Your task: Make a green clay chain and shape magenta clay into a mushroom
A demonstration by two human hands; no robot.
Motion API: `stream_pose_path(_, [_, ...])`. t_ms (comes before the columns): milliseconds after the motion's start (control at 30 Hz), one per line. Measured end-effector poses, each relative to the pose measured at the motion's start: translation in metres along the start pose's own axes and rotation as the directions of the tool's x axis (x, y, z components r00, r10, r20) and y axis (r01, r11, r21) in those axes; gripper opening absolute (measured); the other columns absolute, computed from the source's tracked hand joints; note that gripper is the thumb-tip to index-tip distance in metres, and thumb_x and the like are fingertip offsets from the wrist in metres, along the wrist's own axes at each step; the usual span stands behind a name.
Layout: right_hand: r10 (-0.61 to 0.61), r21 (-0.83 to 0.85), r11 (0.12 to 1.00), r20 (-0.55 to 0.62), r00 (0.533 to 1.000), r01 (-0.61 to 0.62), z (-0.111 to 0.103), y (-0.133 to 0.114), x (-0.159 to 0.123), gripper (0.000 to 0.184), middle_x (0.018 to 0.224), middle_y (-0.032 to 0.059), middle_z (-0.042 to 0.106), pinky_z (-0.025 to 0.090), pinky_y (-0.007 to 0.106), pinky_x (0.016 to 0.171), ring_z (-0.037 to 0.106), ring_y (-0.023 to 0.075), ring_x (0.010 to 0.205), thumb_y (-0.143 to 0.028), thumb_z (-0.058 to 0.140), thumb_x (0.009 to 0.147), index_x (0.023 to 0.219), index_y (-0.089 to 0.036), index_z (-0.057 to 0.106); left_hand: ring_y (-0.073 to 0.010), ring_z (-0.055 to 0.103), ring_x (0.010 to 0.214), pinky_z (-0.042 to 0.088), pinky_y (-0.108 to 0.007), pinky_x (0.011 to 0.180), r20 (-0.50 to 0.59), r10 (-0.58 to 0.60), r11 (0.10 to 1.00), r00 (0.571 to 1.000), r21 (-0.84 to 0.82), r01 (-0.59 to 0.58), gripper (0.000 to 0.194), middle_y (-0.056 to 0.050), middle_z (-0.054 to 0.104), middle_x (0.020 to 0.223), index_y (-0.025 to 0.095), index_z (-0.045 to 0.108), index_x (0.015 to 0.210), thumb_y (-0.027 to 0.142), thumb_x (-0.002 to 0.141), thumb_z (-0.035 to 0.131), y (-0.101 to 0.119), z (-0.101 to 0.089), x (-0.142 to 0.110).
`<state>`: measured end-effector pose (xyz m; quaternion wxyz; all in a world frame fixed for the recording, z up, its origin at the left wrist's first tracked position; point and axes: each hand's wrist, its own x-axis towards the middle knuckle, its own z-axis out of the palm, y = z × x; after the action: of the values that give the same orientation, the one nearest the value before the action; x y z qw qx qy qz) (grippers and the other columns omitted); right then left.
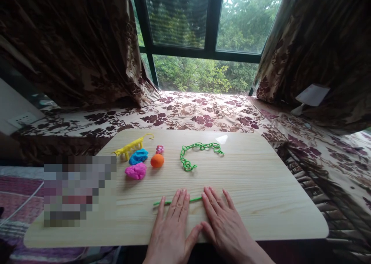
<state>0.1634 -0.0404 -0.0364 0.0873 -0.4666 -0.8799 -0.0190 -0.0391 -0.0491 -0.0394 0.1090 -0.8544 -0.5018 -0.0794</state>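
Resting my left hand (173, 227) and right hand (224, 219) flat, fingers stretched out gripping nothing, over a green strand (195, 199) on the near part of the surface (269, 202), probably for even pressure; chain's (182, 153) farther back, guessing for elbow room

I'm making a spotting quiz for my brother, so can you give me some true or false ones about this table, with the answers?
1. The left hand lies across the thin green strip. True.
2. The blue lump sits between the yellow piece and the pink lump. True.
3. The right hand is holding the pink lump. False: it lies flat, by the thin green strip.
4. The green chain is left of the orange ball. False: it's to the right.
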Motion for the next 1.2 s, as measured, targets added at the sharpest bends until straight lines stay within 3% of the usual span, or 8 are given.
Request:
stream_pose_path(133, [-0.086,-0.010,0.996,-0.034,0.996,0.086,0.001,-0.001,-0.017,0.062,0.143,0.0091,0.021,0.007,0.044,0.107,0.018,0.0233,0.132,-0.041,0.037,0.087,0.139,-0.014,0.019,-0.0237,0.023,0.130,-0.002,-0.045,0.107,-0.036,0.062,0.998,0.997,0.018,-0.062,0.065,-0.008,0.030,0.141,0.015,0.025,0.136,0.051,0.083,0.036,0.000,0.002,-0.014])
stream_pose_path(333, [0.066,0.050,0.996,0.025,0.997,-0.067,-0.015,-0.005,0.008,0.056,0.144,0.0062,0.021,0.012,0.044,0.107,0.016,0.0204,0.132,-0.034,0.034,0.089,0.139,-0.017,0.017,-0.0238,0.020,0.132,0.003,-0.045,0.107,-0.022,-0.082,0.997,0.996,0.007,0.082,0.069,-0.008,0.025,0.143,0.014,0.019,0.138,0.051,0.083,0.036,-0.008,-0.012,-0.006])
stream_pose_path(467, [0.019,0.075,0.997,0.025,0.999,-0.021,-0.020,-0.015,0.020,0.056,0.145,0.0055,0.014,0.010,0.044,0.108,0.012,0.0203,0.133,-0.032,0.034,0.089,0.140,-0.017,0.015,-0.0229,0.023,0.130,0.012,-0.044,0.106,-0.077,-0.184,0.983,0.980,-0.004,0.184,0.071,-0.009,0.028,0.142,0.014,0.015,0.139,0.046,0.081,0.041,-0.024,-0.015,-0.023])
stream_pose_path(733, [-0.152,0.097,0.984,0.036,0.988,0.147,0.002,-0.023,0.012,0.066,0.144,0.0072,0.014,0.012,0.045,0.107,0.016,0.0231,0.132,-0.047,0.035,0.086,0.140,-0.016,0.012,-0.0236,0.029,0.128,0.022,-0.046,0.103,-0.107,-0.375,0.925,0.921,-0.118,0.362,0.068,-0.009,0.032,0.140,0.020,0.009,0.140,0.038,0.082,0.041,-0.041,-0.010,-0.060])
stream_pose_path(800, [-0.126,0.088,0.989,0.035,0.991,0.122,0.001,-0.023,0.015,0.066,0.144,0.0075,0.016,0.013,0.044,0.107,0.018,0.0230,0.132,-0.047,0.035,0.087,0.140,-0.016,0.012,-0.0238,0.028,0.129,0.022,-0.047,0.103,-0.102,-0.409,0.908,0.907,-0.141,0.394,0.068,-0.009,0.032,0.141,0.020,0.009,0.140,0.038,0.082,0.040,-0.041,-0.014,-0.060])
stream_pose_path(900, [-0.055,0.048,0.997,-0.001,0.999,0.054,0.001,-0.026,0.022,0.064,0.144,0.0086,0.019,0.014,0.044,0.106,0.021,0.0236,0.131,-0.046,0.034,0.087,0.140,-0.015,0.015,-0.0241,0.027,0.129,0.021,-0.048,0.103,-0.088,-0.408,0.908,0.909,-0.143,0.394,0.069,-0.009,0.032,0.140,0.020,0.008,0.140,0.039,0.082,0.040,-0.040,-0.019,-0.058])
stream_pose_path(1033, [-0.188,-0.044,0.982,-0.114,0.975,0.184,0.011,-0.029,0.019,0.071,0.139,0.0105,0.031,0.018,0.043,0.104,0.030,0.0252,0.127,-0.054,0.036,0.083,0.139,-0.013,0.019,-0.0242,0.028,0.128,0.024,-0.046,0.101,-0.127,-0.370,0.928,0.920,-0.103,0.359,0.069,-0.010,0.035,0.139,0.018,0.008,0.140,0.037,0.082,0.040,-0.045,-0.013,-0.056])
stream_pose_path(1200, [-0.175,-0.129,0.979,-0.159,0.972,0.156,0.012,-0.018,0.019,0.064,0.137,0.0080,0.037,0.023,0.040,0.101,0.035,0.0237,0.124,-0.046,0.038,0.083,0.138,-0.015,0.024,-0.0225,0.033,0.126,0.024,-0.040,0.101,-0.248,-0.223,0.973,0.943,0.006,0.232,0.072,-0.011,0.041,0.135,0.015,0.011,0.140,0.039,0.081,0.043,-0.040,0.000,-0.039])
